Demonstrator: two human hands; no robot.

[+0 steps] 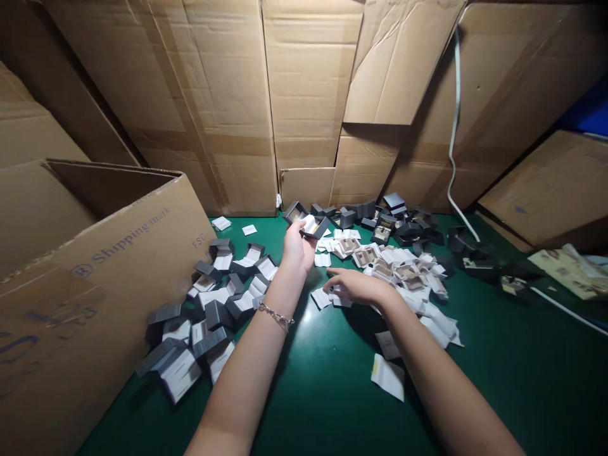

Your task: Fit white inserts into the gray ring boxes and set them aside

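Note:
My left hand is closed around a small dark jewellery box whose lid stands open, with white lining showing inside. Lower and to the right, my right hand reaches over white paper pieces with its fingers stretched out; whether it touches them I cannot tell. Beside it spreads a heap of white and brownish inserts. To the left of my left arm lie several opened dark boxes with white linings.
More dark boxes crowd the back of the green table. A large cardboard carton stands at the left, and cardboard walls close off the back. A white cable hangs down at the right.

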